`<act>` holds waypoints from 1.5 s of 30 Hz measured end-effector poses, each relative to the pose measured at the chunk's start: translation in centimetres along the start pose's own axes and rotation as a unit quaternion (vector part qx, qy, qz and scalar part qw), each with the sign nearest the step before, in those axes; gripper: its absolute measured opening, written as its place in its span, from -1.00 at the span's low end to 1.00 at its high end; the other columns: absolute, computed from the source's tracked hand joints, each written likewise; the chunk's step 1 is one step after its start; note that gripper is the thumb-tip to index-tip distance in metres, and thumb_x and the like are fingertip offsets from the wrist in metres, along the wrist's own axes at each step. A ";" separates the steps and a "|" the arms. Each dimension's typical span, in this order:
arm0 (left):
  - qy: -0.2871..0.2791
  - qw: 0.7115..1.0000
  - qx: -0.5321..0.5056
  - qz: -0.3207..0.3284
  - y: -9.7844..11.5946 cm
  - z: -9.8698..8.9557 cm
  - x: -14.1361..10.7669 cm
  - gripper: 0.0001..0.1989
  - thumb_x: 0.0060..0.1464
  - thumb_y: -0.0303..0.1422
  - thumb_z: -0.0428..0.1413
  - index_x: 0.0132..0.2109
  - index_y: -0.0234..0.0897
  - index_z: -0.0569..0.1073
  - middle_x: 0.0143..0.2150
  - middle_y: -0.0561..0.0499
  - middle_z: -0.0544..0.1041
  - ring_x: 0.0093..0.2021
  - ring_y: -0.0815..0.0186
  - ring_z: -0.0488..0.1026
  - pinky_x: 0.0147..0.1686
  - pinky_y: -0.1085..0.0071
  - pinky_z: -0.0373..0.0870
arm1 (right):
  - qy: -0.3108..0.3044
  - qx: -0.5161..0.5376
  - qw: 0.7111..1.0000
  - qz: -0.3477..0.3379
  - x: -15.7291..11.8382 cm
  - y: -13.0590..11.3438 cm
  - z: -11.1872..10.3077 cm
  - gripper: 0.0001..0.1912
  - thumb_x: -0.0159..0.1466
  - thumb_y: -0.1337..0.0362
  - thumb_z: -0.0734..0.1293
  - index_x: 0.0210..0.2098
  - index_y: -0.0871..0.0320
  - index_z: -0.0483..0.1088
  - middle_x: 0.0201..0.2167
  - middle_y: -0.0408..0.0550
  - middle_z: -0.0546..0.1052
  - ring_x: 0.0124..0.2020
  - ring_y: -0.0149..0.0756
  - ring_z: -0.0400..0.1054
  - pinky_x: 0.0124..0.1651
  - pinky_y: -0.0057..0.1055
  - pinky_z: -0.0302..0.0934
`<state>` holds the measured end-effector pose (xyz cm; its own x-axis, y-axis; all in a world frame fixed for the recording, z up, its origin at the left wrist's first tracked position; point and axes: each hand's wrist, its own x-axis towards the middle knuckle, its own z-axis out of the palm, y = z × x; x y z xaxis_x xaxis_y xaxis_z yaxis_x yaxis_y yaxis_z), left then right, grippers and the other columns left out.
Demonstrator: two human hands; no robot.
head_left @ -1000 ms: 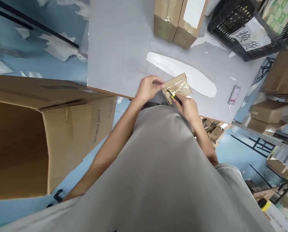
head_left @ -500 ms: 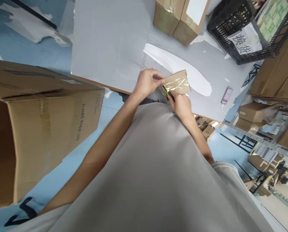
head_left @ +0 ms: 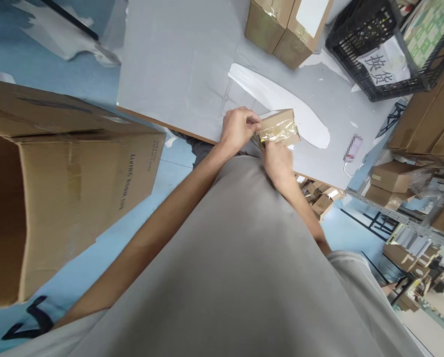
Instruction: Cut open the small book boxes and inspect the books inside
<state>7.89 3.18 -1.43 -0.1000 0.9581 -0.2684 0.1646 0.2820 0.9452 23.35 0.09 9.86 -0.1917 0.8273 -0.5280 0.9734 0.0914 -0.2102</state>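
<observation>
A small cardboard box [head_left: 279, 126] with shiny clear tape over it lies at the front edge of the grey table. My left hand [head_left: 239, 128] pinches its left end between thumb and fingers. My right hand [head_left: 277, 161] is closed round a utility knife [head_left: 263, 142], of which only a bit of yellow and black shows. The knife is against the near side of the box; its blade is hidden from view. Just behind the box lies a long strip of white paper [head_left: 299, 111].
Two taped cardboard boxes [head_left: 281, 34] stand at the back of the table, beside a black plastic crate [head_left: 378, 54] with a handwritten paper sign. A large open carton [head_left: 84, 188] stands to the left. Shelves with boxes [head_left: 391, 178] are at the right.
My right hand has turned and moved slightly left against the box, covering more of the knife. The box's taped side now faces the camera more. The whole view has shifted a little.
</observation>
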 end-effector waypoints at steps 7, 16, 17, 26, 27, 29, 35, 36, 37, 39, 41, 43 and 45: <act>0.026 0.999 0.035 0.022 -0.1 -0.7 0.3 -0.91 0.19 -0.34 0.38 -0.14 -0.11 0.72 -0.12 0.01 0.74 -0.07 0.10 0.69 0.18 0.08 0.68 | -0.030 -0.019 0.999 0.023 -0.8 0.6 0.3 -0.59 0.63 0.16 0.20 0.17 0.14 0.64 -0.09 0.30 0.72 0.06 0.21 0.64 0.15 0.05 0.49; 0.046 0.997 0.060 0.022 0.5 -0.4 -0.4 -0.92 0.26 -0.33 0.34 -0.10 -0.09 0.70 -0.04 -0.01 0.74 -0.11 0.14 0.67 0.13 0.16 0.67 | -0.027 0.008 0.999 0.015 0.6 -0.2 0.5 -0.65 0.60 0.18 0.28 0.12 0.18 0.67 -0.13 0.33 0.73 0.03 0.25 0.66 0.11 0.04 0.49; 0.048 0.996 0.065 0.024 0.5 -0.5 -0.3 -0.92 0.27 -0.31 0.34 -0.09 -0.09 0.70 -0.04 -0.01 0.74 -0.10 0.14 0.67 0.13 0.17 0.67 | -0.034 0.003 0.999 0.017 0.4 -0.4 0.4 -0.65 0.60 0.19 0.29 0.12 0.19 0.67 -0.11 0.35 0.73 0.04 0.25 0.66 0.11 0.03 0.48; 0.046 0.995 0.084 0.016 1.1 -1.0 -1.0 -0.82 0.40 -0.19 0.27 -0.01 -0.15 0.69 0.05 -0.07 0.71 0.04 0.12 0.68 0.17 0.22 0.63 | 0.018 0.022 1.000 0.002 -3.3 2.6 -3.4 -0.64 0.62 0.07 0.25 0.16 0.02 0.63 -0.14 0.16 0.76 -0.06 0.12 0.65 -0.01 -0.19 0.42; 0.045 0.995 0.084 0.017 1.2 -0.9 -1.2 -0.79 0.40 -0.17 0.27 0.02 -0.15 0.68 0.07 -0.08 0.70 0.06 0.12 0.68 0.15 0.25 0.63 | 0.061 0.051 0.997 0.014 -2.7 3.8 -3.7 -0.61 0.63 0.02 0.24 0.17 0.05 0.61 -0.14 0.17 0.75 -0.05 0.12 0.65 0.00 -0.21 0.40; 0.041 0.995 0.088 0.018 1.4 -0.9 -1.8 -0.72 0.39 -0.13 0.29 0.11 -0.15 0.66 0.12 -0.09 0.69 0.08 0.13 0.67 0.12 0.30 0.65 | 0.136 0.089 0.984 0.068 -0.9 6.4 -3.8 -0.57 0.62 -0.05 0.24 0.08 0.13 0.59 -0.15 0.19 0.73 -0.06 0.10 0.65 -0.01 -0.23 0.38; -0.012 0.995 0.097 0.033 1.5 -1.2 -2.9 -0.49 0.26 -0.24 0.36 0.32 -0.11 0.55 0.32 -0.12 0.59 0.19 0.09 0.64 0.30 0.17 0.65 | 0.142 0.282 0.936 0.154 3.5 11.4 -0.8 -0.56 0.53 -0.16 0.34 -0.24 0.07 0.45 -0.45 -0.14 0.56 -0.40 -0.15 0.61 -0.22 -0.39 0.36; -0.018 0.995 0.095 0.033 1.4 -1.4 -2.7 -0.49 0.28 -0.25 0.33 0.33 -0.11 0.55 0.33 -0.12 0.58 0.22 0.08 0.63 0.32 0.15 0.64 | 0.142 0.301 0.929 0.161 3.4 11.4 -0.2 -0.56 0.52 -0.16 0.34 -0.28 0.05 0.42 -0.48 -0.18 0.54 -0.42 -0.17 0.60 -0.24 -0.40 0.35; -0.021 0.995 0.094 0.032 1.3 -1.5 -2.5 -0.52 0.31 -0.25 0.30 0.33 -0.11 0.54 0.33 -0.13 0.57 0.24 0.08 0.62 0.32 0.14 0.64 | 0.142 0.311 0.925 0.165 3.0 11.2 0.3 -0.57 0.51 -0.15 0.34 -0.30 0.03 0.39 -0.51 -0.19 0.52 -0.43 -0.18 0.60 -0.25 -0.41 0.34; -0.015 0.995 0.094 0.030 1.2 -1.7 -1.8 -0.58 0.36 -0.24 0.25 0.32 -0.11 0.55 0.32 -0.13 0.57 0.27 0.07 0.61 0.32 0.13 0.64 | 0.128 0.317 0.925 0.164 1.9 10.6 1.2 -0.60 0.52 -0.10 0.34 -0.33 0.01 0.36 -0.53 -0.19 0.52 -0.41 -0.17 0.60 -0.24 -0.42 0.34; -0.003 0.995 0.095 0.041 1.5 -1.6 -1.1 -0.62 0.41 -0.24 0.21 0.30 -0.09 0.56 0.31 -0.14 0.58 0.29 0.04 0.61 0.34 0.10 0.63 | 0.107 0.300 0.934 0.161 0.7 9.8 1.9 -0.62 0.52 -0.06 0.33 -0.36 -0.01 0.34 -0.52 -0.15 0.56 -0.36 -0.15 0.60 -0.21 -0.40 0.34; 0.004 0.991 0.114 0.073 2.3 -1.2 -0.7 -0.65 0.46 -0.24 0.17 0.31 -0.07 0.57 0.35 -0.16 0.57 0.36 0.01 0.56 0.42 0.05 0.56 | 0.102 0.269 0.944 0.160 -0.2 9.2 2.4 -0.61 0.53 -0.04 0.34 -0.37 -0.01 0.33 -0.46 -0.09 0.61 -0.31 -0.13 0.58 -0.17 -0.39 0.33; -0.013 0.980 0.155 0.127 3.2 -0.2 -0.7 -0.66 0.50 -0.23 0.13 0.31 -0.06 0.57 0.40 -0.16 0.54 0.49 -0.03 0.45 0.53 -0.05 0.43 | 0.114 0.251 0.949 0.156 -0.8 9.0 2.8 -0.60 0.53 -0.07 0.34 -0.36 0.00 0.36 -0.39 -0.05 0.64 -0.28 -0.12 0.55 -0.14 -0.37 0.32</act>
<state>8.24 3.44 1.85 0.0067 0.9991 -0.0407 0.4712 0.0328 0.8814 31.90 -1.27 6.09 0.1837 0.8739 -0.4501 0.7847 -0.4061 -0.4683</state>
